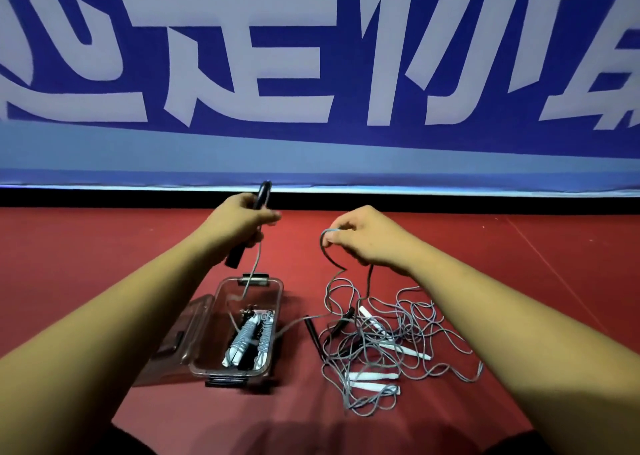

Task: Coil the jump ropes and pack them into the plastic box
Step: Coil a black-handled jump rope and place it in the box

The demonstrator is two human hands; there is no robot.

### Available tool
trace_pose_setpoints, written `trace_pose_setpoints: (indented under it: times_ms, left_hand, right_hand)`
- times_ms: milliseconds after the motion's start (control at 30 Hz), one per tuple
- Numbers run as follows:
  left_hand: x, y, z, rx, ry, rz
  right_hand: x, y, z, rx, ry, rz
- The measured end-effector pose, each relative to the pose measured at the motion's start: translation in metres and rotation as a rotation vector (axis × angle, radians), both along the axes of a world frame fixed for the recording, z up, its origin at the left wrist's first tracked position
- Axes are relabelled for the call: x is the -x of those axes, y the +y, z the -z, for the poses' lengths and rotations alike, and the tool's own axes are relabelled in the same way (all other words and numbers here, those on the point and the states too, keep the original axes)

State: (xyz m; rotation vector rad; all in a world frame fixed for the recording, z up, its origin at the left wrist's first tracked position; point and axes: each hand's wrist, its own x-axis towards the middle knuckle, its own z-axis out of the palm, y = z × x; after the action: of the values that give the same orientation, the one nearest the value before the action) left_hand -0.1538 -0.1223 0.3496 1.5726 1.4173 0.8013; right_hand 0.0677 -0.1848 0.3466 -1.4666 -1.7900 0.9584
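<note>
A clear plastic box [273, 288] stands open on the red floor, with coiled jump ropes [247, 338] lying inside it. My left hand [239, 220] is raised above the box, closed around a black jump-rope handle [239, 250]; the handle's grey cord hangs down into the box. My right hand [363, 236] pinches a loop of grey cord [329, 250] that rises from a tangled pile of ropes [391, 347] right of the box. White handles [372, 382] and black handles [313, 333] lie in that tangle.
The box's lid [173, 336] lies hinged open to its left. A big blue banner with white characters [311, 73] stands across the back, with a black strip at its foot. My knees show dark at the bottom edge.
</note>
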Motion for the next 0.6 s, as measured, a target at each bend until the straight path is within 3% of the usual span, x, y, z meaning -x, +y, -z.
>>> trace_pose_setpoints:
  times_ms: [67,167,300,433,500,600]
  left_hand:
    - [-0.017,-0.018,-0.012,0.082,-0.176,0.22]
    - [-0.03,-0.033,-0.013,0.175,-0.134,0.465]
    - [-0.03,-0.022,-0.013,0.082,-0.315,0.209]
    - [-0.011,0.0,-0.012,0.07,-0.62,-0.091]
    - [0.004,0.009,-0.009,0.016,-0.473,-0.174]
    - [0.022,0.017,0.003,-0.079,0.121,-0.213]
  right_hand:
    - [0.01,-0.003,-0.005,-0.012,0.064,-0.054]
    - [0.011,-0.001,-0.009,0.004,0.206,-0.036]
    - [-0.012,0.005,0.009,0.107,0.076,-0.156]
    - [-0.051,0.002,0.065,0.544,-0.09,-0.226]
    - [-0.064,-0.001,0.079,0.584,-0.062,-0.164]
    - [-0.055,0.003,0.059,0.425,0.114,-0.032]
